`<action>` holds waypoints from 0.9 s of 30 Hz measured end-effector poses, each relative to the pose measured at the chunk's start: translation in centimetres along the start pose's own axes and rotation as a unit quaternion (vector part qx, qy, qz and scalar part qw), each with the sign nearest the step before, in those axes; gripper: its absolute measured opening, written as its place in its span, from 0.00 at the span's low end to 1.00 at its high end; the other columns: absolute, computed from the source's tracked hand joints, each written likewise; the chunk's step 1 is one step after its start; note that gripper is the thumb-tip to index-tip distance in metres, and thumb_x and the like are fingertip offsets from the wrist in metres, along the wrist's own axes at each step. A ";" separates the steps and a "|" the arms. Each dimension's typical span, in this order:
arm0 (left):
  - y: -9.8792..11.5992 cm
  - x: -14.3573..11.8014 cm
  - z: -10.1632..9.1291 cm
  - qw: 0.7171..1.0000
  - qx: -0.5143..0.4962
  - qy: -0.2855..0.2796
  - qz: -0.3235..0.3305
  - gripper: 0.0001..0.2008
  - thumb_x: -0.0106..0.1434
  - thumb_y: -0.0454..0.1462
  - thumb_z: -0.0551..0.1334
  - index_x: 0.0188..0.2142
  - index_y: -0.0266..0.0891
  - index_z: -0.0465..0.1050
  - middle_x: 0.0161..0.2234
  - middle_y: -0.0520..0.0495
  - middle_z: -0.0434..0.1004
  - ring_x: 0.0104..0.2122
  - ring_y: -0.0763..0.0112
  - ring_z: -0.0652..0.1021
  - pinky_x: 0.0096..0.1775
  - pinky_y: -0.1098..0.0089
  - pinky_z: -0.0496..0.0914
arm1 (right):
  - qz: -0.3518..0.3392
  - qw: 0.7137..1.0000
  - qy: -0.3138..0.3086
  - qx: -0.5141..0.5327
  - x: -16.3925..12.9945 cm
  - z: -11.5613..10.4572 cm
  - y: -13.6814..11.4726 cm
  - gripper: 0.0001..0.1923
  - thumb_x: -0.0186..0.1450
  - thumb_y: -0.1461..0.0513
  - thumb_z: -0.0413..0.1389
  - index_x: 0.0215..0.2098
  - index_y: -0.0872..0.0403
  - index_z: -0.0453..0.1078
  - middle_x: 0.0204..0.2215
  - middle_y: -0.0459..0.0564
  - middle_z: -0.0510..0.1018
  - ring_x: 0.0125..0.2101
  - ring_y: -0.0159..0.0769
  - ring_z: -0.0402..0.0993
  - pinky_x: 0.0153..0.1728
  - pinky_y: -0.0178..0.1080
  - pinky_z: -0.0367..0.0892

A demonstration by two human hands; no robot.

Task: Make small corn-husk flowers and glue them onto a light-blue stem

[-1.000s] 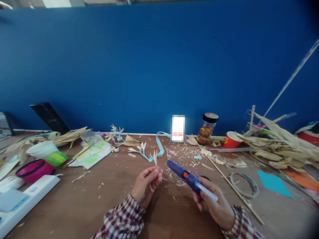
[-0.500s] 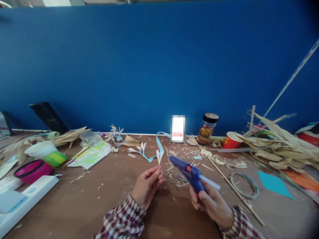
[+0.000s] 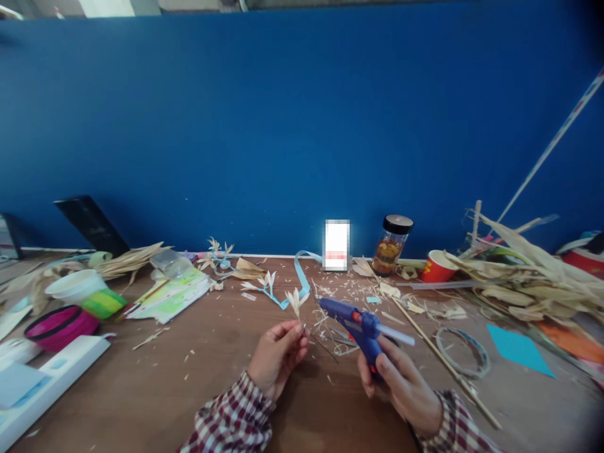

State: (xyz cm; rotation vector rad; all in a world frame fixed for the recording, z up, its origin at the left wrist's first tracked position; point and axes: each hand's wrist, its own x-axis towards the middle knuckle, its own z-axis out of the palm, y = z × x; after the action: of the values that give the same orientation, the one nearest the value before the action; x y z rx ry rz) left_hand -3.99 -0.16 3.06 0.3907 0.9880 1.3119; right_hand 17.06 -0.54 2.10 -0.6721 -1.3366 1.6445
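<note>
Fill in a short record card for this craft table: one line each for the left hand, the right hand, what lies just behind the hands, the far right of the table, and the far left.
left hand: left hand pinches a small pale husk flower upright by its stem
right hand: right hand grips a blue glue gun, nozzle aimed at the flower, not touching
behind hands: light blue ribbon, husk scraps, dark-lidded jar
far right: red paper cup, pile of dried husks
far left: pink bowl, white cup
</note>
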 end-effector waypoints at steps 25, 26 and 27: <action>-0.1 0.0 0.2 0.999 -0.031 -0.004 -0.017 0.03 0.53 0.30 0.62 0.29 0.32 0.70 0.22 0.50 0.73 0.18 0.81 0.73 0.23 0.80 0.71 | 0.023 0.997 -0.052 0.045 0.0 0.4 0.5 0.13 0.63 0.53 0.46 0.36 0.55 0.59 0.20 0.43 0.63 0.16 0.24 0.58 0.18 0.31 0.59; -0.2 0.0 0.2 0.999 -0.030 -0.009 -0.019 0.03 0.53 0.30 0.62 0.29 0.32 0.71 0.22 0.49 0.73 0.19 0.82 0.73 0.23 0.80 0.71 | 0.023 0.998 -0.051 0.042 0.0 0.5 0.5 0.14 0.62 0.53 0.46 0.37 0.55 0.59 0.20 0.43 0.63 0.16 0.24 0.58 0.18 0.31 0.59; -0.2 0.0 0.3 0.999 -0.029 -0.014 -0.020 0.03 0.53 0.30 0.62 0.29 0.32 0.71 0.22 0.49 0.73 0.19 0.81 0.73 0.23 0.81 0.72 | 0.024 0.998 -0.051 0.039 0.0 0.5 0.4 0.14 0.62 0.53 0.46 0.37 0.55 0.59 0.20 0.42 0.63 0.16 0.24 0.57 0.18 0.31 0.59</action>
State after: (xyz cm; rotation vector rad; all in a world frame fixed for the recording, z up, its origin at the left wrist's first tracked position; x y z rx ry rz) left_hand -3.66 -0.17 3.08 0.3416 0.9273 1.2926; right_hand 16.53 -0.78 1.85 -0.5848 -1.3286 1.7819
